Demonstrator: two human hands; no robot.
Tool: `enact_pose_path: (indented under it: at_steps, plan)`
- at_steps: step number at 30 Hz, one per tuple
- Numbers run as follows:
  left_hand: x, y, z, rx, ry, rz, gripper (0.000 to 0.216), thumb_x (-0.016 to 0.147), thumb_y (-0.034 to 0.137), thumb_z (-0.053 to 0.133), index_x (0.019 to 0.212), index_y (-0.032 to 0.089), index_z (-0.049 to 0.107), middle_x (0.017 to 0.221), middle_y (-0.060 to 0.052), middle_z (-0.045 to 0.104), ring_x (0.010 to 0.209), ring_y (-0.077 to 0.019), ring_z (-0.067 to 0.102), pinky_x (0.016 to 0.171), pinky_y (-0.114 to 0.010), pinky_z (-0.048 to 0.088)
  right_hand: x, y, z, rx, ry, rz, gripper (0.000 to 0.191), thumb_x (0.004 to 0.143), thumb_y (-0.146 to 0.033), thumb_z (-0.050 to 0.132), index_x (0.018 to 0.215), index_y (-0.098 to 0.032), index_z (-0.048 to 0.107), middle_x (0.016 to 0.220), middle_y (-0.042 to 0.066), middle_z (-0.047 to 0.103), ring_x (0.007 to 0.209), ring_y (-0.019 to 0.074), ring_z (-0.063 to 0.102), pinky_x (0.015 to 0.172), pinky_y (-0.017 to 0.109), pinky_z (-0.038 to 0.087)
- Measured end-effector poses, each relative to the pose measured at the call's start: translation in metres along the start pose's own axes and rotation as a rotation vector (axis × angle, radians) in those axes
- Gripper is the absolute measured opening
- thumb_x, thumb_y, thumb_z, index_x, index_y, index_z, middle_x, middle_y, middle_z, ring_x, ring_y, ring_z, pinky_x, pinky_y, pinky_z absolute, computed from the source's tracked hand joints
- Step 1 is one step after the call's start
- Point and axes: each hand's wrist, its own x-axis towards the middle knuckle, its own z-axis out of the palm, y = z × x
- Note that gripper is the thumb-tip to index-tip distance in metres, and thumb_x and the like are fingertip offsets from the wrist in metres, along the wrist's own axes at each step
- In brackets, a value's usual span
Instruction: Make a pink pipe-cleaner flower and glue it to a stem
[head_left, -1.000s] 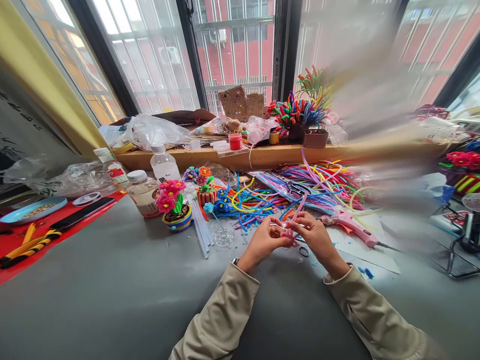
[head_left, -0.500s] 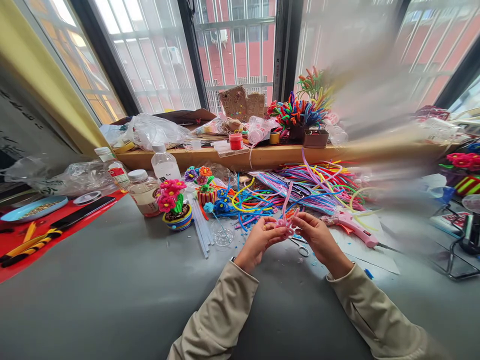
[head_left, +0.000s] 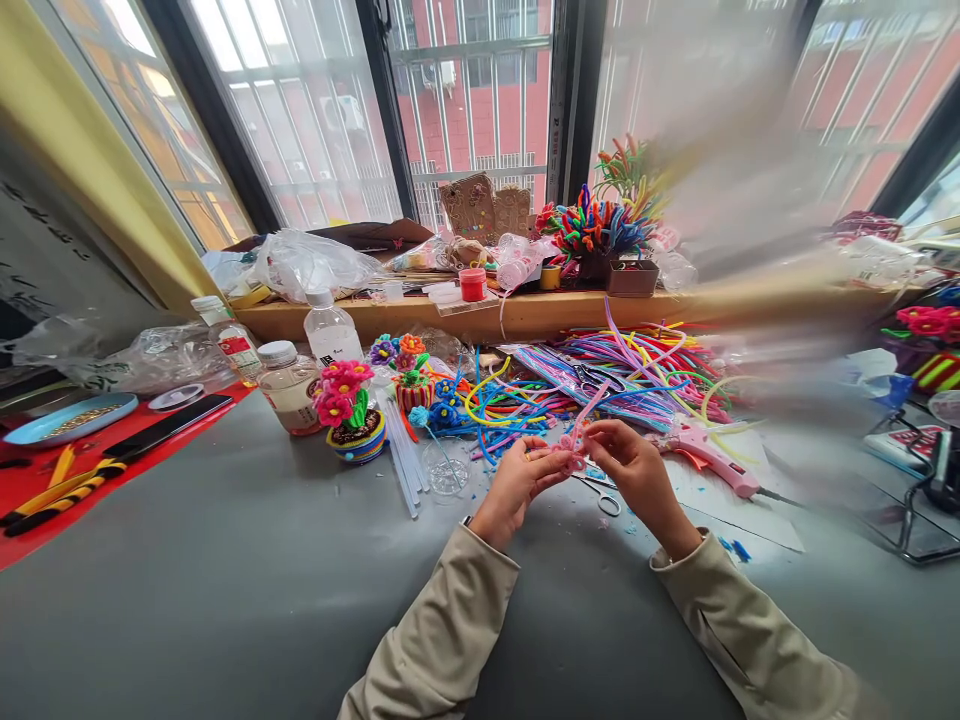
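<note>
Between my two hands, above the grey table, is a pink pipe cleaner (head_left: 578, 437) bent into small loops, with a straight end sticking up and to the right. My left hand (head_left: 523, 480) pinches the looped part from the left, fingers closed. On the other side, my right hand (head_left: 631, 470) grips the pink strand between thumb and fingertips, its knuckles raised. Just under the hands lies a pair of scissors (head_left: 606, 502), partly hidden. Behind them spreads a heap of coloured pipe cleaners (head_left: 645, 370).
A pink glue gun (head_left: 712, 455) lies to the right, its cord trailing away. At left stand a pot of pink pipe-cleaner flowers (head_left: 356, 440), bottles (head_left: 289, 395) and clear glue sticks (head_left: 405, 465). A phone (head_left: 169, 425) rests on red paper. The far right is blurred.
The pink strand's upright end has tipped over to the right. My right hand has turned, with its knuckles higher; my left hand has barely moved.
</note>
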Motion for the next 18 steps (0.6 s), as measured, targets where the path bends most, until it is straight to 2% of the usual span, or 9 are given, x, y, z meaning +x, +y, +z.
enact_pose_path:
  at_steps: [3,7,13,18]
  plan:
    - [0.0007,-0.0004,-0.0008,-0.005,0.025,0.000,0.035,0.057,0.018,0.069,0.078,0.015,0.041,0.076,-0.005,0.062,0.070,-0.0136,0.060,0.074,-0.029,0.046,-0.0020,-0.0018,-0.0027,-0.253,0.009,-0.144,0.011,0.075,-0.026,0.048,0.081,-0.021,0.055,0.075,0.002,0.059,0.063,0.0135,0.055,0.060,0.026,0.044]
    - [0.0011,-0.0010,-0.0016,-0.006,0.043,0.002,0.034,0.058,0.017,0.068,0.078,0.015,0.041,0.076,-0.006,0.062,0.070,-0.0139,0.061,0.074,-0.030,0.046,-0.0030,-0.0028,-0.0064,-0.451,-0.071,-0.313,0.014,0.077,-0.022,0.043,0.083,-0.022,0.056,0.077,0.003,0.059,0.064,0.0133,0.054,0.060,0.026,0.043]
    - [-0.0003,-0.0005,-0.0018,0.017,0.040,-0.001,0.034,0.058,0.020,0.068,0.077,0.014,0.041,0.077,-0.008,0.062,0.071,-0.0154,0.061,0.075,-0.031,0.046,-0.0027,0.0015,-0.0099,-0.540,-0.137,-0.427,0.018,0.078,-0.018,0.043,0.086,-0.023,0.059,0.078,0.003,0.059,0.072,0.0149,0.055,0.064,0.026,0.043]
    - [0.0009,-0.0014,-0.0017,-0.002,0.053,-0.008,0.032,0.060,0.020,0.067,0.077,0.014,0.041,0.077,-0.008,0.062,0.069,-0.0149,0.061,0.075,-0.031,0.047,-0.0027,0.0052,-0.0095,-0.586,-0.165,-0.455,0.019,0.079,-0.020,0.042,0.088,-0.023,0.058,0.080,0.005,0.060,0.075,0.0164,0.055,0.066,0.028,0.044]
